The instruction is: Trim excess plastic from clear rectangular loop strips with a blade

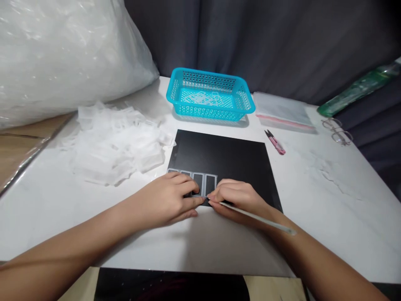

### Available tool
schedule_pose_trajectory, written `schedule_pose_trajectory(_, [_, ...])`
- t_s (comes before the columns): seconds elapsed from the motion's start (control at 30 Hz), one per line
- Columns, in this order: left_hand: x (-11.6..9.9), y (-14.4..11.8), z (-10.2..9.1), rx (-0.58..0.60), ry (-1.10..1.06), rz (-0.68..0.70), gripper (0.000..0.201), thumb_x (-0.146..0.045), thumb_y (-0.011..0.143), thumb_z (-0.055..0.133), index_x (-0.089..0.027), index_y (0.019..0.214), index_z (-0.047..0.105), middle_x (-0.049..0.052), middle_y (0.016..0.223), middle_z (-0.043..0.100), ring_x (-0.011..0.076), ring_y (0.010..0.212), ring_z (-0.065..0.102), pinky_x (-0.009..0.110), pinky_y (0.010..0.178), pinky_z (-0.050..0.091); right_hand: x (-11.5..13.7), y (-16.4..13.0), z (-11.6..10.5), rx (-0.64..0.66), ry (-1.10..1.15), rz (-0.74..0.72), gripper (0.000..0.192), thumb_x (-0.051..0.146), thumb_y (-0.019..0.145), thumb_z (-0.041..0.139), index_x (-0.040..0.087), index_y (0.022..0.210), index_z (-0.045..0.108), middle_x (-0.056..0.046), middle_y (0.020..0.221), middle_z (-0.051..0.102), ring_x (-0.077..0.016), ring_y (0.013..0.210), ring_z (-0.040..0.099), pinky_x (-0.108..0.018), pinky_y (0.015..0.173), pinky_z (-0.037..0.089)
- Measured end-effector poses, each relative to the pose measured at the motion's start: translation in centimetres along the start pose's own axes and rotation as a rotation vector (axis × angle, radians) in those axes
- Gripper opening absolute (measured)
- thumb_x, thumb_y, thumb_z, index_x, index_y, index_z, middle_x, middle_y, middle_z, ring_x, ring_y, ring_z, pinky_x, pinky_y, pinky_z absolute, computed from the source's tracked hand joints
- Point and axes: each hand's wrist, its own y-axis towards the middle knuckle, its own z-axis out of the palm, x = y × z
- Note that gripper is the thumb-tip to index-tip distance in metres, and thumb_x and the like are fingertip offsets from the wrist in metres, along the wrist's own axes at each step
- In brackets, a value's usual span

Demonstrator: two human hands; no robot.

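Pale stick (260, 218), one, in right hand (241, 195); translucent frames (204, 184), four

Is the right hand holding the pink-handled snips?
No, the right hand holds a thin pale stick; the snips lie on the white table.

The desk (150, 251) has a white top with faint grey veining towards the right. A black mat (225, 154) lies flat near its middle, close to the front edge. Left of the mat spreads a loose heap of translucent pieces (115, 142). Behind the mat sits a turquoise perforated basket (213, 113), with clear plastic bags (282, 110) lying flat just to its right. In front of those bags lie pink-handled snips (277, 145), and further right, near the back edge, a pair of glasses (340, 130).
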Motion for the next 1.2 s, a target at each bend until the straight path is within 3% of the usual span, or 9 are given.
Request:
schedule_pose_trajectory(0.3, [-0.2, 0.2, -0.3, 0.059, -0.088, -0.052, 0.031, -0.036, 0.096, 0.05, -0.022, 0.12, 0.064, 0.01, 0.105, 0.06, 0.0249, 0.096, 0.057, 0.041, 0.087, 0.044, 0.4, 0.1, -0.1, 0.06, -0.062, 0.01, 0.014, 0.014, 0.091, 0.05, 0.021, 0.08, 0.055, -0.003, 0.08, 0.069, -0.0151, 0.075, 0.064, -0.03, 0.074, 0.049])
schedule_pose_trajectory(0.5, [-0.2, 0.3, -0.4, 0.082, -0.111, -0.074, 0.031, -0.036, 0.097, 0.048, -0.024, 0.121, 0.064, 0.01, 0.108, 0.059, 0.0249, 0.097, 0.057, 0.042, 0.089, 0.043, 0.8, 0.0, -0.6, 0.069, -0.091, 0.091, 0.009, 0.015, 0.087, 0.055, 0.021, 0.082, 0.059, -0.006, 0.096, 0.072, -0.0169, 0.09, 0.067, -0.029, 0.08, 0.052])
schedule_pose_trajectory(0.77, [-0.2, 0.1, -0.2, 0.045, -0.123, -0.08, 0.029, -0.034, 0.095, 0.051, -0.024, 0.118, 0.065, 0.01, 0.11, 0.059, 0.0242, 0.097, 0.059, 0.041, 0.09, 0.043, 1.0, 0.0, -0.5, 0.088, -0.111, 0.152, 0.01, 0.015, 0.088, 0.056, 0.021, 0.081, 0.059, -0.004, 0.085, 0.071, -0.0196, 0.094, 0.069, -0.028, 0.075, 0.052])
schedule_pose_trajectory(0.87, [-0.2, 0.1, -0.1, 0.023, -0.123, -0.076, 0.028, -0.033, 0.094, 0.053, -0.024, 0.117, 0.066, 0.01, 0.108, 0.059, 0.0236, 0.097, 0.059, 0.04, 0.09, 0.043, 1.1, -0.2, -0.1, 0.147, -0.24, 0.097, 0.016, 0.016, 0.091, 0.052, 0.022, 0.078, 0.057, -0.002, 0.082, 0.07, -0.0179, 0.085, 0.067, -0.029, 0.073, 0.05])
schedule_pose_trajectory(0.97, [-0.2, 0.1, -0.1, -0.01, -0.135, -0.082, 0.026, -0.032, 0.093, 0.055, -0.025, 0.115, 0.067, 0.008, 0.107, 0.06, 0.023, 0.096, 0.06, 0.039, 0.09, 0.044, 1.5, -0.4, 0.5, 0.173, -0.454, 0.025, 0.025, 0.009, 0.092, 0.044, 0.021, 0.074, 0.057, -0.004, 0.094, 0.072, -0.0191, 0.082, 0.063, -0.033, 0.07, 0.047])
schedule_pose_trajectory(1.07, [-0.1, 0.0, 0.0, -0.025, -0.149, -0.098, 0.026, -0.028, 0.09, 0.056, -0.025, 0.112, 0.069, 0.007, 0.106, 0.06, 0.0224, 0.095, 0.061, 0.038, 0.089, 0.045, 1.4, -0.5, 0.1, -0.045, -0.504, 0.077, 0.02, 0.014, 0.091, 0.048, 0.023, 0.078, 0.061, -0.004, 0.096, 0.072, -0.0208, 0.082, 0.064, -0.034, 0.069, 0.049])
schedule_pose_trajectory(1.2, [0.0, 0.0, 0.0, 0.013, -0.158, -0.097, 0.031, -0.022, 0.088, 0.055, -0.025, 0.115, 0.069, 0.007, 0.102, 0.059, 0.0211, 0.091, 0.06, 0.037, 0.088, 0.045, -0.5, -1.0, -3.1, -0.431, -0.54, 0.244, 0.01, 0.021, 0.091, 0.051, 0.025, 0.089, 0.059, -0.006, 0.095, 0.073, -0.023, 0.088, 0.067, -0.038, 0.079, 0.052])
